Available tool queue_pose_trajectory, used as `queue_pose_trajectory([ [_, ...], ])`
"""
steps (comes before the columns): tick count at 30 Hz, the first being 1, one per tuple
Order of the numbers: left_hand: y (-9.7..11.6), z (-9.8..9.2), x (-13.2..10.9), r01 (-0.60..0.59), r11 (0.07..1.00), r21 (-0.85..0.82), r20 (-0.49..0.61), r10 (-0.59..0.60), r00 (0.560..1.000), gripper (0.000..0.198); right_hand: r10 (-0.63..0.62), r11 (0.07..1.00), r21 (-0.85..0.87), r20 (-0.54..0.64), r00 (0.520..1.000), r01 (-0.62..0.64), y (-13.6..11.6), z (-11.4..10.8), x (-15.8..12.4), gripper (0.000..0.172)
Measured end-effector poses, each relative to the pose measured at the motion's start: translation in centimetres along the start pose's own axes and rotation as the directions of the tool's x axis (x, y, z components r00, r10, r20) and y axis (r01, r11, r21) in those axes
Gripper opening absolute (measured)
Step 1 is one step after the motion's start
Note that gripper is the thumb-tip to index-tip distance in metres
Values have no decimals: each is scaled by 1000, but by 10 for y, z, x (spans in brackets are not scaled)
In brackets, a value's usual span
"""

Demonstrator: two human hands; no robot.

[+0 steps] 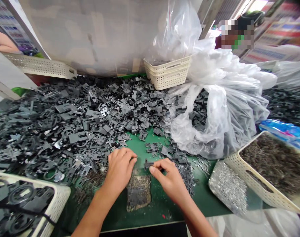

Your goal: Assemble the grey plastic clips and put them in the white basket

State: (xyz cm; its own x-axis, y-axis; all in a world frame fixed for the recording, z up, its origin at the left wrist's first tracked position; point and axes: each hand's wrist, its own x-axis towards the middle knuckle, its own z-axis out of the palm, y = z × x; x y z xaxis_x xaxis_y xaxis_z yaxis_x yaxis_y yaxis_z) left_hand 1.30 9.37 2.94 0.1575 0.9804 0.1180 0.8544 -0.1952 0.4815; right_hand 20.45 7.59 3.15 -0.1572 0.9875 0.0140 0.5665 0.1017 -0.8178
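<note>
One part (146,164) is pinched in the right hand (167,177), just beyond the speckled block (139,195); the left hand (120,168) curls nearby, contents unclear. Gripping its end lightly should keep the part controllable.

Stacked cream baskets (167,79) hold a clear bag (180,28) (blue plastic (284,131) lies far right)

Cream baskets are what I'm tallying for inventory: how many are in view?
5: back-left basket, upper stacked basket and lower stacked basket at back centre, front-left basket, right-hand basket. Others may be hidden.
</note>
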Motion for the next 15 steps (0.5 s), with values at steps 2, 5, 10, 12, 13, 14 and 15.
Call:
queue_pose_trajectory([
  [2,5,-6,-15,-37,996,-84,26,40,999,13,6,1000,1,34,999,-6,1,0,1,20],
  [5,7,-10,-32,-60,972,-225,20,67,998,12,-4,1000,-15,112,994,6,-4,0,0,20],
  [10,5,-8,-45,-130,963,-234,-85,113,990,10,-75,995,-53,225,972,89,-18,-5,-3,16],
  [12,5,-9,-47,-246,955,-168,-151,221,963,16,-69,997,-23,250,966,77,-21,-8,-4,15],
  [13,5,-10,-49,-300,945,-133,-180,274,945,19,-53,999,13,269,962,51,-22,-8,-5,16],
  [14,4,-12,-52,-337,935,-107,-201,311,929,22,-32,998,59,294,955,15,-21,-9,-6,18],
  [15,3,-13,-55,-356,930,-94,-206,331,921,26,-14,994,105,319,947,-21,-20,-9,-7,20],
])
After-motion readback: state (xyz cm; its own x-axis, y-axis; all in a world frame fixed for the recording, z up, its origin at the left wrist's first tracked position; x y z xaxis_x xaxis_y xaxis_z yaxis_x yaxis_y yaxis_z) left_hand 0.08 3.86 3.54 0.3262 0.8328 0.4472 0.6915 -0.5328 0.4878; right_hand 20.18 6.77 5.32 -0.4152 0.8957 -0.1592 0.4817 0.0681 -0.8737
